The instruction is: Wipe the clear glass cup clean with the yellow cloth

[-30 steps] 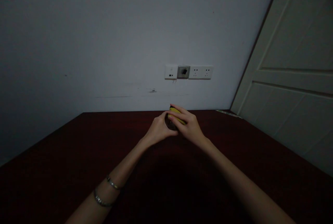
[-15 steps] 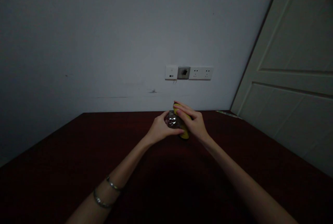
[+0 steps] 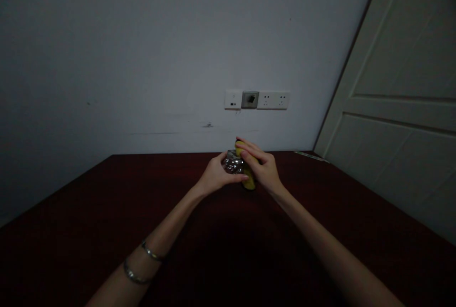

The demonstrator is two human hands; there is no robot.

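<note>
Both my hands meet over the far middle of a dark red table (image 3: 107,231). My left hand (image 3: 213,178) is closed around a small shiny, crinkled silver object (image 3: 233,163), perhaps foil-wrapped. My right hand (image 3: 261,169) is closed on a yellow piece (image 3: 249,181) held tilted right beside the silver object, touching it. Fingers hide most of both things. Two metal bracelets (image 3: 142,264) sit on my left forearm.
A white wall stands just behind the table, with a row of sockets and a switch (image 3: 256,100) above my hands. A pale panelled door (image 3: 402,107) closes the right side. A thin light strip (image 3: 308,155) lies at the table's far right corner.
The yellow piece lay across the top a second ago; my right hand has turned it down to the right side, and the shiny silver object now shows in my left hand.
</note>
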